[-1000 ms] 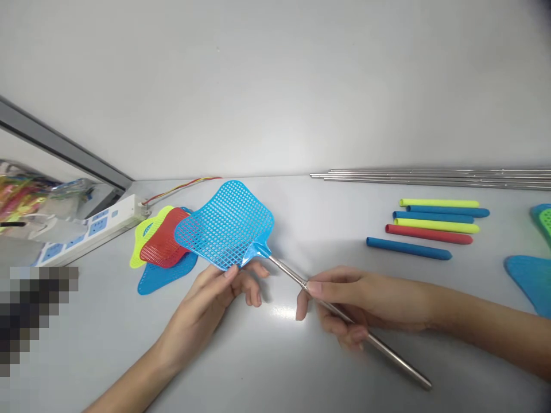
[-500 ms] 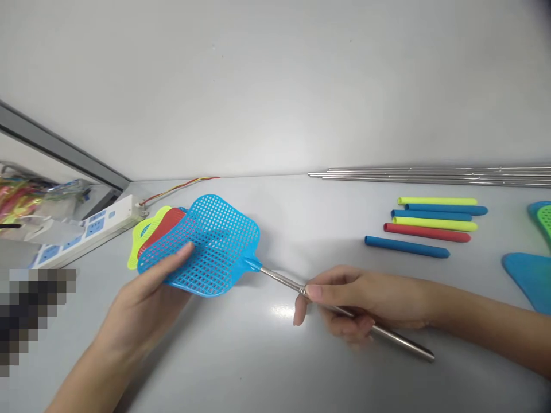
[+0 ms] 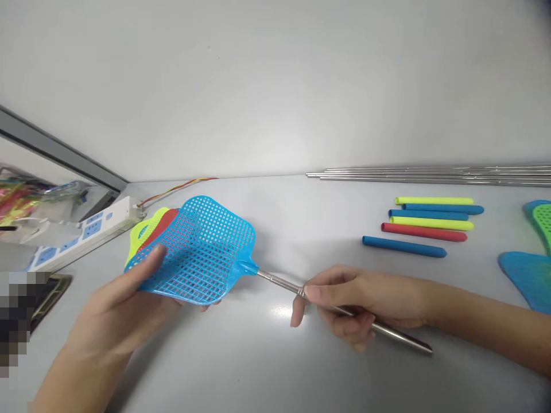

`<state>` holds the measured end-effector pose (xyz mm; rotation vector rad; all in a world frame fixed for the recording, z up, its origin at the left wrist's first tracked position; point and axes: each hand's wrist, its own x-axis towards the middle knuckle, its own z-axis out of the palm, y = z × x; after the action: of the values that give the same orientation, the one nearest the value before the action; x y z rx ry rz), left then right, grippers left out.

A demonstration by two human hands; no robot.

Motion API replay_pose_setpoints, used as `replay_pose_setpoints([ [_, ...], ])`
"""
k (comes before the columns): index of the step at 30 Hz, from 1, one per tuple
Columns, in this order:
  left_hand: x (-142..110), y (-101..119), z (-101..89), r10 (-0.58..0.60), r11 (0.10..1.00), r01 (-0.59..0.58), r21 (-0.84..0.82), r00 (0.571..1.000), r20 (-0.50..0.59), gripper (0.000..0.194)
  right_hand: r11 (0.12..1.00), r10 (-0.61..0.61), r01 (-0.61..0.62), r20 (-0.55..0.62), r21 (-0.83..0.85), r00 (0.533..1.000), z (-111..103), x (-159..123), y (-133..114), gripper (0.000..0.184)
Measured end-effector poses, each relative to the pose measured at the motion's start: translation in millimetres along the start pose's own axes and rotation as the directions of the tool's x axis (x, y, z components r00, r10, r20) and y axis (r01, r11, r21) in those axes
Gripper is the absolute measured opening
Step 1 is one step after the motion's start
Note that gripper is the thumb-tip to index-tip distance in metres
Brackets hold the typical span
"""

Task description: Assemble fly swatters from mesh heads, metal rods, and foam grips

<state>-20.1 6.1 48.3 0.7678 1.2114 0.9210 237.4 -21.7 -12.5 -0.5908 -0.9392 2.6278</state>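
My left hand (image 3: 116, 310) holds the blue mesh fly swatter head (image 3: 206, 252), thumb on top and the other fingers mostly hidden beneath it. The head's neck sits on the thin end of a metal telescopic rod (image 3: 279, 280). My right hand (image 3: 348, 304) is closed around this rod, thumb pressing at a joint between its thin and thick sections. The rod's thick end sticks out below the right hand, toward the lower right. Behind the held head lie yellow (image 3: 135, 234) and red (image 3: 167, 222) swatter heads, partly covered.
Several coloured handle sleeves (image 3: 404, 246) lie at right, below a bundle of metal rods (image 3: 408, 174) along the wall. Blue (image 3: 527, 278) and green (image 3: 543, 218) swatter heads are at the right edge. A white power strip (image 3: 124, 213) with a red-yellow cable stands at left.
My left hand has shifted from the head's neck edge to its far left side and now grips it. The swatter head has swung left and down; the rod lies flatter. My right hand keeps its grip.
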Motion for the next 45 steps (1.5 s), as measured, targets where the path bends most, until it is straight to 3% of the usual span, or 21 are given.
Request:
replay_pose_setpoints([
  [7, 8.5, 13.7, -14.8, -0.029, 0.991, 0.027, -0.133, 0.999, -0.013, 0.043, 1.000, 0.004, -0.004, -0.007, -0.013, 1.000, -0.6, -0.7, 1.0, 0.028],
  [12, 11.6, 13.8, -21.0, -0.153, 0.981, 0.136, -0.137, 0.981, -0.120, 0.041, 1.000, 0.023, -0.023, -0.001, -0.021, 1.000, -0.4, -1.4, -0.1, 0.028],
  [15, 10.9, 10.9, -21.6, -0.200, 0.975, 0.187, -0.116, 0.974, -0.107, 0.043, 0.999, 0.034, -0.035, -0.003, -0.026, 0.999, -0.7, -1.5, -0.3, 0.028],
  [19, 15.4, 3.8, -20.9, -0.164, 0.985, 0.162, -0.053, 0.986, -0.023, 0.050, 0.999, 0.037, -0.037, 0.002, 0.007, 0.999, -2.4, -0.8, -0.1, 0.026],
  [29, 20.3, -2.3, -12.3, -0.172, 0.983, 0.168, -0.072, 0.984, -0.045, 0.052, 0.997, 0.052, -0.053, 0.008, 0.064, 0.999, -2.4, -1.3, -1.3, 0.025],
  [37, 20.3, -4.5, -14.6, -0.143, 0.990, 0.142, -0.024, 0.981, -0.130, 0.055, 0.996, 0.061, -0.061, 0.005, 0.060, 0.998, -2.2, -1.0, -1.4, 0.024],
  [45, 19.3, -4.5, -9.5, -0.150, 0.989, 0.149, -0.016, 0.981, -0.126, 0.056, 0.997, 0.069, -0.070, 0.011, 0.038, 0.998, -3.9, 0.8, -2.1, 0.027],
])
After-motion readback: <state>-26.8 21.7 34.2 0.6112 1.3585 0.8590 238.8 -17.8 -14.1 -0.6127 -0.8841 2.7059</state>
